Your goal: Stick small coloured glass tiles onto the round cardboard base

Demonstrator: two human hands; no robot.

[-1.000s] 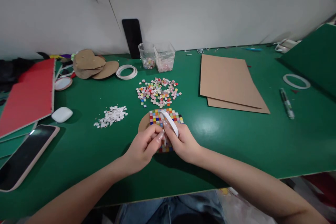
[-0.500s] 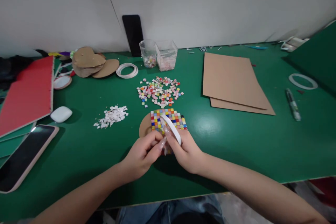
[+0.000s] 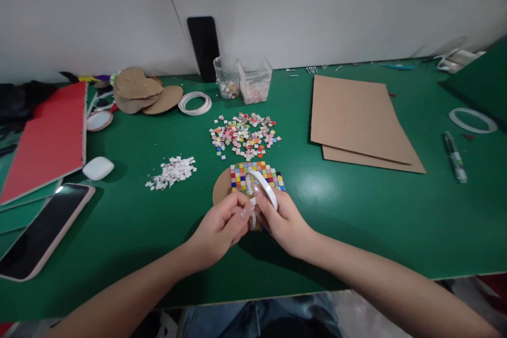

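My right hand (image 3: 287, 222) is closed around a narrow roll of white tape (image 3: 266, 186), held on edge. My left hand (image 3: 224, 224) is pinched right beside it, with a small white piece of tape (image 3: 253, 201) at the fingertips between both hands. Whether that piece still joins the roll cannot be made out. Under the hands lies a sheet of coloured mosaic tiles (image 3: 239, 170) on a round cardboard piece (image 3: 220, 188); their near parts are hidden by my hands. Loose mosaic tiles (image 3: 245, 137) are scattered just beyond.
White paper scraps (image 3: 174, 171) lie left of the mosaic. Behind stand two clear plastic cups (image 3: 227, 76). Cardboard sheets (image 3: 352, 121) and a pen (image 3: 454, 157) lie right. Left are a phone (image 3: 43, 235), a white case (image 3: 98, 168) and a red board (image 3: 49, 137).
The view has shifted slightly. My hands stay together over the mosaic; the tape roll has turned a little, and the white piece now shows more clearly between my fingertips.
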